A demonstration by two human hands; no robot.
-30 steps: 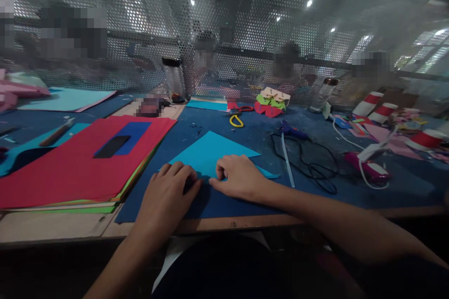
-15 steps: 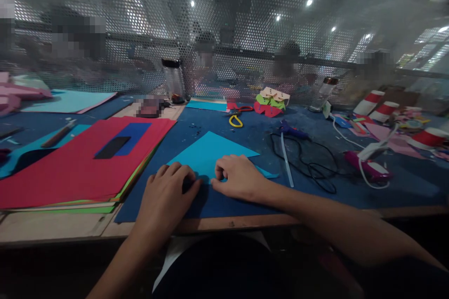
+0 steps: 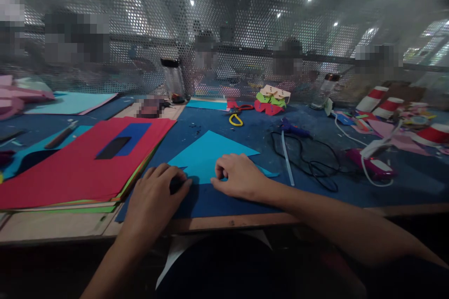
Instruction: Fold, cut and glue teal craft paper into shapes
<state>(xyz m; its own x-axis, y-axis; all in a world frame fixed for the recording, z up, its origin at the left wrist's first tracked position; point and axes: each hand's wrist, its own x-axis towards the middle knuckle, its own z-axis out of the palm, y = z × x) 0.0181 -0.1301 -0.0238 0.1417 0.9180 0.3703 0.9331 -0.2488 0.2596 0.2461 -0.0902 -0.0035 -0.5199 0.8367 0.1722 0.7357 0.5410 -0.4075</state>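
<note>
With the folded-looking blue paper (image 3: 210, 152) on the counter (image 3: 224, 203) as my dial's centre, I see the red sheets (image 3: 80, 163) at 9 o'clock. At 8, the left hand (image 3: 156, 191) arches loosely, thumb apart from fingers, nothing visibly gripped. At 4, the right hand (image 3: 242, 177) rests curled over the paper; I can't tell whether it pinches anything. To crease well, I'd pin with the right and sweep the left thumb evenly along the near edge. Since half a second ago, the left has slid outward toward 8; the right has barely moved.
</note>
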